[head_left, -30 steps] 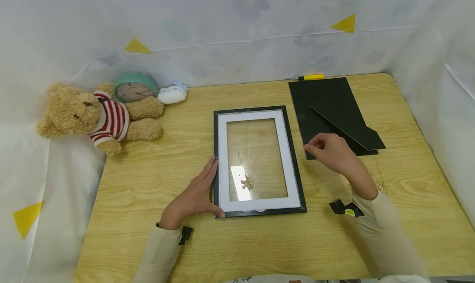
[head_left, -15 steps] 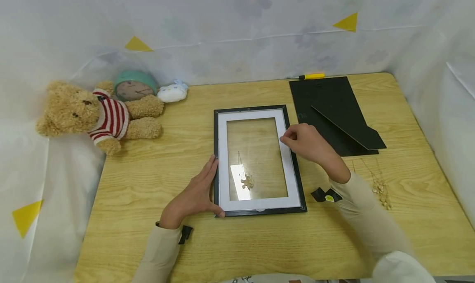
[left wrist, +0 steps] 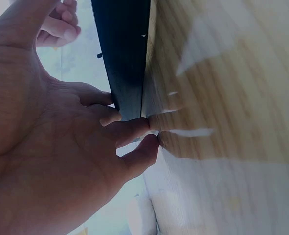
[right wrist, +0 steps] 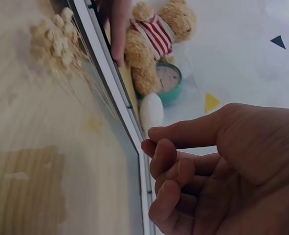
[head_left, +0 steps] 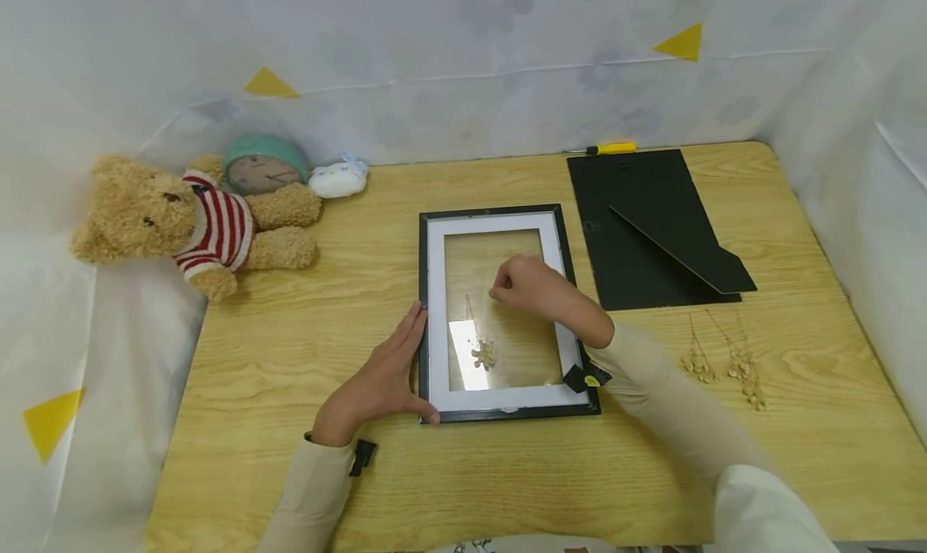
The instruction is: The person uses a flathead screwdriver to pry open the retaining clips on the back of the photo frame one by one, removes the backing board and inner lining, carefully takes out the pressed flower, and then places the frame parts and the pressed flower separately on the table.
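A black picture frame (head_left: 423, 255) with a white mat (head_left: 438, 328) and a glass pane lies in front of me. A small dried flower sprig (head_left: 484, 354) lies within the mat opening, its thin stem pointing away from me; it shows larger in the right wrist view as pale dried flowers (right wrist: 61, 46). My left hand (head_left: 380, 380) rests against the frame's left side, fingers straight along it and thumb at the near corner. Over the glass hovers my right hand (head_left: 539, 291), thumb and index tips together, other fingers curled. Nothing visible sits between those tips.
A black backing board (head_left: 630, 239) with a stand flap lies back right, a yellow screwdriver (head_left: 611, 148) behind it. More dried sprigs (head_left: 742, 368) lie at right. A teddy bear (head_left: 217, 223), a teal clock (head_left: 264, 167) and a white plush (head_left: 339, 179) sit back left.
My right hand has moved left from beside the backing board to above the glass, uncovering the sprigs on the right. My left hand and the frame have stayed in place.
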`<state>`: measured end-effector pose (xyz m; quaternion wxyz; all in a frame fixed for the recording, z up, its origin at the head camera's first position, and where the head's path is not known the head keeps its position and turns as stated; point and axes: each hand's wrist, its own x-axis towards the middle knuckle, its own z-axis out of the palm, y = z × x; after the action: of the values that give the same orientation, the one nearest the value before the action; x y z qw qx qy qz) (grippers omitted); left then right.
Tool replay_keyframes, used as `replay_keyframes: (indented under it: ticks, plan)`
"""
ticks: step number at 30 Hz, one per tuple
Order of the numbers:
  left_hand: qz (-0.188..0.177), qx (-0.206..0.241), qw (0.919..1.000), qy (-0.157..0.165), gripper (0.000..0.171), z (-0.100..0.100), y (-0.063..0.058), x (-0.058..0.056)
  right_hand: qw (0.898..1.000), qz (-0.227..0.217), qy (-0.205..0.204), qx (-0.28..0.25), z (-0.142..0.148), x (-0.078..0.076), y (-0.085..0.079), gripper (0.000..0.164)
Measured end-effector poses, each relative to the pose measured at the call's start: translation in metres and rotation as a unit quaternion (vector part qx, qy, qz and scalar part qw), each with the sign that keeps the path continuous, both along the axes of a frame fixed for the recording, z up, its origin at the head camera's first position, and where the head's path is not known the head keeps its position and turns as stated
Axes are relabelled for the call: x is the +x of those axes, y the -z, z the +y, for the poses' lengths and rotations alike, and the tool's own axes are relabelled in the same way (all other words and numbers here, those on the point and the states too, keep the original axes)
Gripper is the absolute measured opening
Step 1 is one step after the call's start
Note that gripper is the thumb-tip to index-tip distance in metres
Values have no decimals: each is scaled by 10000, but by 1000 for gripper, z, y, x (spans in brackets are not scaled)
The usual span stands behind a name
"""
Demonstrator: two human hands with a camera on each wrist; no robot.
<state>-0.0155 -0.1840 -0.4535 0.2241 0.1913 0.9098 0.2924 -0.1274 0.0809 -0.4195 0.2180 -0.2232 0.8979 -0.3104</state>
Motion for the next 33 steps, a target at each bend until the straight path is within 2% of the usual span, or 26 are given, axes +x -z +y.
replay_keyframes:
  ticks: [3, 9, 21, 33]
  plan:
    - [36, 9, 10000, 23, 152, 0, 1, -1, 9998, -162, -125, 33, -10, 1, 5, 22]
    - [42, -24, 10000, 52, 152, 1, 0, -1, 9981, -541, -127, 275, -26, 7, 12, 47]
    - [10, -2, 10000, 18, 152, 1, 0, -1, 9969, -590, -87, 516, -35, 17, 14, 45]
    - [-29, 60, 10000, -15, 152, 0, 0, 0, 9959, -897, -134, -26, -25, 13, 16, 50]
